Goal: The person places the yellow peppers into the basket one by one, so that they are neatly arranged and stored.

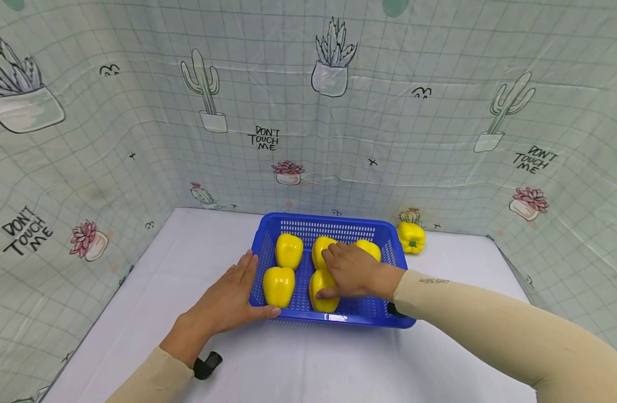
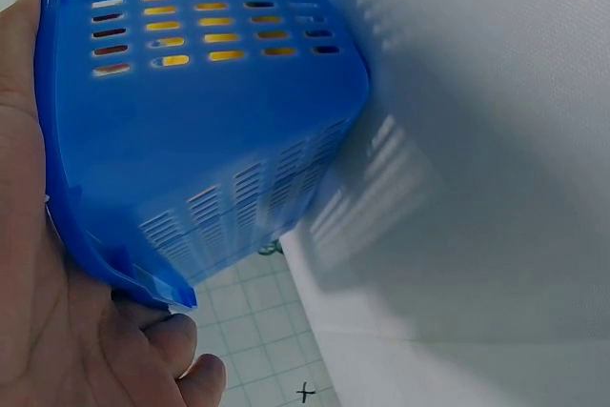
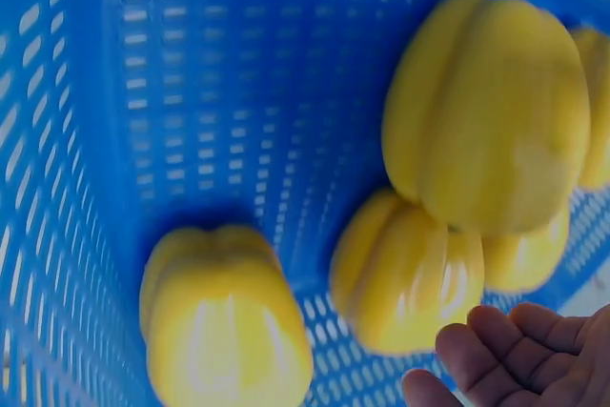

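Note:
A blue plastic basket (image 1: 338, 320) with slotted walls stands on the white table, holding several yellow bell peppers. My left hand (image 1: 222, 296) rests against its front left corner, fingers extended along the left side and thumb on the front rim. The left wrist view shows the basket's outer wall (image 2: 200, 131) beside that hand. My right hand (image 1: 353, 268) reaches over the basket, its thumb near the front middle pepper (image 1: 318, 291). In the right wrist view its fingers are loosely extended near a pepper (image 3: 410, 302), with no grip visible.
One more yellow bell pepper (image 1: 411, 239) lies outside the basket, by its back right corner. A white-covered table (image 1: 212, 235) supports everything. A grid-patterned cloth (image 1: 389, 129) hangs behind and along both sides.

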`<state>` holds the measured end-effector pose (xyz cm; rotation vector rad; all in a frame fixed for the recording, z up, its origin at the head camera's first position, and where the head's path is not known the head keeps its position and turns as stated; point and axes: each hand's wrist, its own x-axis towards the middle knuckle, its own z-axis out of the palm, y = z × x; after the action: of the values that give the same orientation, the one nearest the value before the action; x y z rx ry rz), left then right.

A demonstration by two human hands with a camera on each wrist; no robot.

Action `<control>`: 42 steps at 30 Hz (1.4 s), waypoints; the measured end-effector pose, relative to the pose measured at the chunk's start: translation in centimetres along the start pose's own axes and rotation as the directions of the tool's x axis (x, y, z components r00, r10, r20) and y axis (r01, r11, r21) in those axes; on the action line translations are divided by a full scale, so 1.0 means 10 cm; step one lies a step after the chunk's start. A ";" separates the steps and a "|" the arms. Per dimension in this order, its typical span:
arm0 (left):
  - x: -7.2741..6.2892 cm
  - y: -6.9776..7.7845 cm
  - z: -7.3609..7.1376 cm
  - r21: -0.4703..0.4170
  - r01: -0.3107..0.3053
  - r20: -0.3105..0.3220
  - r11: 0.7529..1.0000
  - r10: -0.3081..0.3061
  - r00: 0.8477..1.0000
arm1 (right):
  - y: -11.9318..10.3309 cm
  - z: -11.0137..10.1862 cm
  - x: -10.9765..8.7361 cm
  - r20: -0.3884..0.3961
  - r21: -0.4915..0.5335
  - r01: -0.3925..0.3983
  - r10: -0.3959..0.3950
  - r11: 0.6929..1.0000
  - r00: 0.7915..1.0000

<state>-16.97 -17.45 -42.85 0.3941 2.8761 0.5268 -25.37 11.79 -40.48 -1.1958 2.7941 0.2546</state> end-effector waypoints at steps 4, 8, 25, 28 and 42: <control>-0.01 -0.01 -0.01 0.011 -0.006 -0.012 1.000 0.006 1.000 | 0.12 -0.09 -0.05 -0.057 -0.018 -0.017 0.016 1.000 0.998; -0.03 -0.01 0.00 0.025 -0.011 -0.020 1.000 0.011 1.000 | 0.32 -0.11 -0.14 -0.159 -0.088 -0.039 0.025 0.995 0.987; 0.01 -0.02 -0.01 0.007 -0.009 -0.018 1.000 0.010 1.000 | 1.45 0.11 -0.62 -0.433 -0.046 -0.411 0.352 0.911 0.830; 0.01 -0.03 -0.01 0.002 -0.012 -0.015 1.000 0.012 1.000 | 1.56 0.20 -0.65 -0.383 0.005 -0.474 0.440 0.880 0.812; -0.01 -0.01 0.01 -0.031 0.001 -0.007 1.000 -0.001 1.000 | 1.77 0.75 -0.59 -0.261 0.091 -0.596 0.597 0.798 0.759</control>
<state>-16.90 -17.53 -43.01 0.3863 2.8708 0.5722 -33.95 29.39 -44.94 -0.2971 3.3477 0.1256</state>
